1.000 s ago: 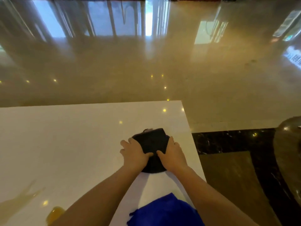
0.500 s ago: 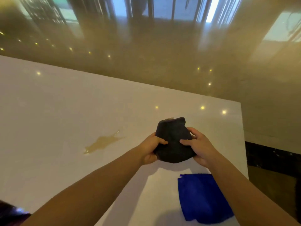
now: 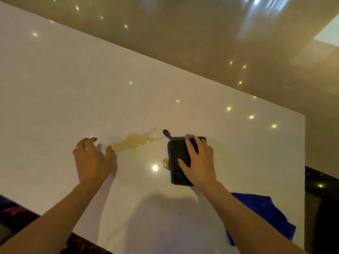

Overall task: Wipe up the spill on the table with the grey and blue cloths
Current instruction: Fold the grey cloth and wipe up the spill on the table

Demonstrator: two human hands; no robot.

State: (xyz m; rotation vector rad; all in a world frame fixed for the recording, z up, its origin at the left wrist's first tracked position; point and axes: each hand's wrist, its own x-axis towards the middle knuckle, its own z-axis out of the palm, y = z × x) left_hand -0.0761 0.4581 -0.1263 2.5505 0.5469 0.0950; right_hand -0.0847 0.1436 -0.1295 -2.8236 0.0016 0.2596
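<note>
— Two cloths?
— Yes. Right hand (image 3: 199,163) presses flat, fingers spread, on the folded dark grey cloth (image 3: 178,158), just right of the amber liquid spill (image 3: 136,142).
— The other hand?
— Left hand (image 3: 91,160) open, empty, touching the glossy white table (image 3: 55,88); crumpled blue cloth (image 3: 266,215) by the right edge.

L hand (image 3: 91,160) splayed, R hand (image 3: 199,165) flat.

We see a glossy white table (image 3: 73,85), smooth enough to mirror ceiling lights. The grey cloth (image 3: 176,153) looks thick, matt and napped; the blue cloth (image 3: 266,213) is soft matt fabric. The amber spill (image 3: 135,141) shines wet. The floor (image 3: 201,33) is polished.
</note>
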